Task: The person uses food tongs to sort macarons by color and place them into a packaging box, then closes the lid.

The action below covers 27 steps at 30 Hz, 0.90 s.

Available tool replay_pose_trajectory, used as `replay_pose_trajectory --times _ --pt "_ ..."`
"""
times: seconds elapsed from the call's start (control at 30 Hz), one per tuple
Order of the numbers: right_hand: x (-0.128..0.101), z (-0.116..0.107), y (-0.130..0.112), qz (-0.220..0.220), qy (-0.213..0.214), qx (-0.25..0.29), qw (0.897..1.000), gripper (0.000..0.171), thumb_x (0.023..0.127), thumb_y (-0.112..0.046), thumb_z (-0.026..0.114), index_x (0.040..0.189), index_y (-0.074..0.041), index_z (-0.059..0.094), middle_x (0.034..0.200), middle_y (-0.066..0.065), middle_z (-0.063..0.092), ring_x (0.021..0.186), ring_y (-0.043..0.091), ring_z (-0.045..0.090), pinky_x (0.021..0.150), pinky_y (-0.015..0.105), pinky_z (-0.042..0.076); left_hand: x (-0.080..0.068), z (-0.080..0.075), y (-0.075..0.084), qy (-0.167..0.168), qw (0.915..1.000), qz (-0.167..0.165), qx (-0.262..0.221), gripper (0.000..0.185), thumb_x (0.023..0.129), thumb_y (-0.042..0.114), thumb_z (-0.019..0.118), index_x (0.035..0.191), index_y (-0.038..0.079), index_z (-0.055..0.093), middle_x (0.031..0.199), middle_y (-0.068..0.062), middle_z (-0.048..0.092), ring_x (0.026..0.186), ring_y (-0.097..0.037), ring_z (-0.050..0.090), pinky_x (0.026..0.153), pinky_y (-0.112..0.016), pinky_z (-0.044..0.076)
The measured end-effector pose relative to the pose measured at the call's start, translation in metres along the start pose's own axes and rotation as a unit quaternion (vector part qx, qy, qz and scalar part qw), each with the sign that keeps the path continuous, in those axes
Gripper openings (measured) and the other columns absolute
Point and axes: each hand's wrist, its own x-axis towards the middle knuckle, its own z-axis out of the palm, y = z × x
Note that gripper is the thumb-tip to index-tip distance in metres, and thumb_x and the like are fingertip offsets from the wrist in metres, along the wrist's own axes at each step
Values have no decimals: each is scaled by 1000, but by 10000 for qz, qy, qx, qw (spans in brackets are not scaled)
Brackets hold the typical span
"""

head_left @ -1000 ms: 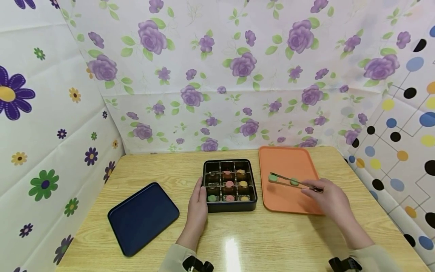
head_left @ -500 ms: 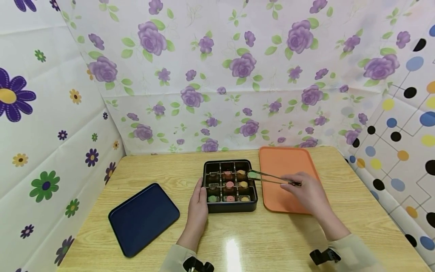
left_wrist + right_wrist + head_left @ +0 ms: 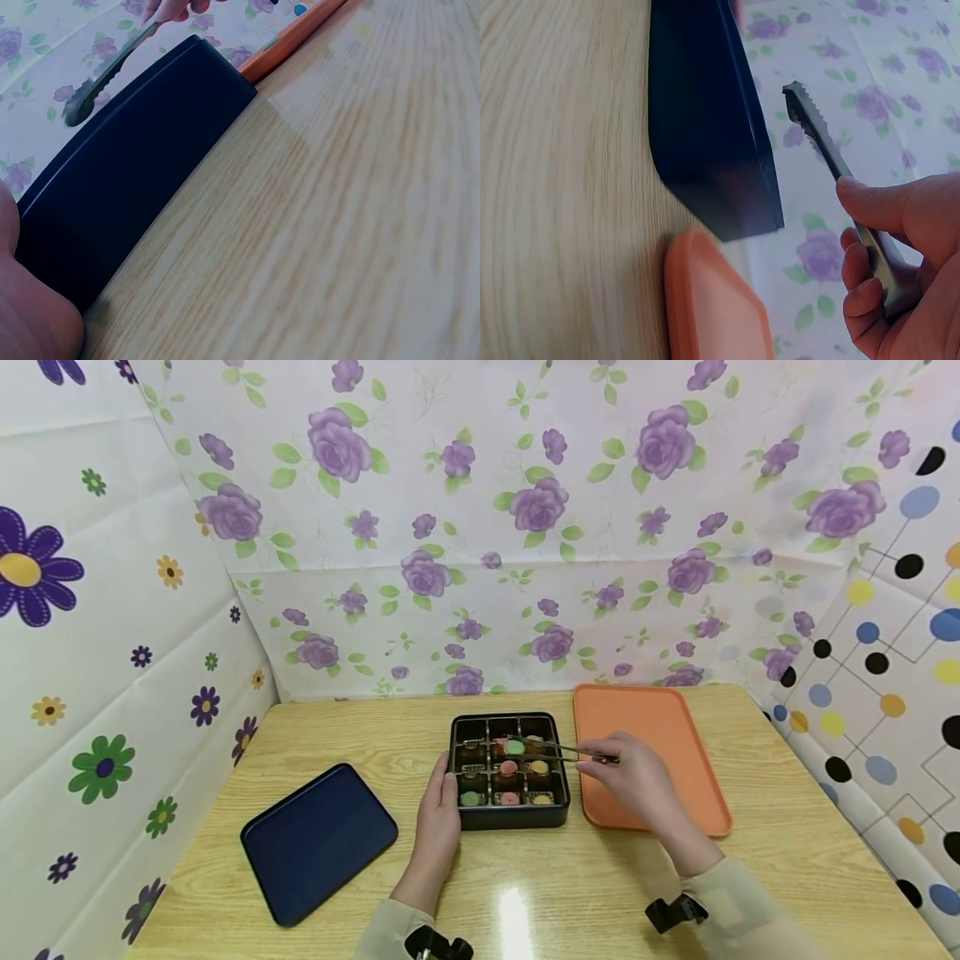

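My right hand (image 3: 626, 775) grips metal tongs (image 3: 817, 139) with its thumb and curled fingers. Between the tong tips is a small round green macaron (image 3: 514, 747), over the divided black box (image 3: 513, 817). Inside the box, a green macaron (image 3: 470, 798) lies in the near left compartment. Pink macarons (image 3: 509, 768) fill the middle column and yellow macarons (image 3: 539, 767) the right one, partly covered by the tongs at the far row. Against the box's left wall rests my left hand (image 3: 438, 810), fingers extended. The right wrist view shows the tongs above the box rim, their tips slightly apart.
An orange tray (image 3: 693, 793) lies right of the box, partly under my right hand. A dark blue tray or lid (image 3: 318, 843) lies angled on the left of the wooden table (image 3: 450, 910). Patterned sheets (image 3: 487, 527) stand behind and at both sides.
My right hand has carried the green macaron in the tongs leftward from the orange tray, past the box's right rim, to above its middle column. The left hand has stayed at the box.
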Motion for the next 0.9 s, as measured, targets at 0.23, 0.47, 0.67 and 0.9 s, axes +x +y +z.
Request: replay_pose_trajectory --times 0.23,0.47,0.67,0.9 --pt "9 17 -15 0 -233 32 9997 28 100 -24 86 128 -20 85 112 6 73 82 18 60 69 38 46 0 0 0 2 10000 -8 -16 57 124 38 36 178 24 25 182 -5 23 167 -36 19 131 -66 21" --pt "16 32 -24 109 -383 -9 9992 27 102 -26 85 129 -22 85 120 4 72 85 17 63 69 38 46 0 1 1 13 10000 -2 -30 57 124 36 36 178 23 25 182 -5 23 167 -35 19 131 -65 21" --pt "20 42 -26 137 -442 16 9989 27 102 -26 85 129 -23 85 112 2 71 74 17 57 66 39 42 2 1 1 50 10000 71 34 57 124 35 36 178 20 26 181 -8 25 166 -38 21 131 -66 22" --pt "25 52 -28 75 -448 -181 9988 27 101 -29 86 128 -24 85 111 1 71 75 15 57 66 38 44 1 1 1 83 9999 60 68 57 124 36 36 178 20 26 181 -7 26 167 -37 21 131 -65 22"
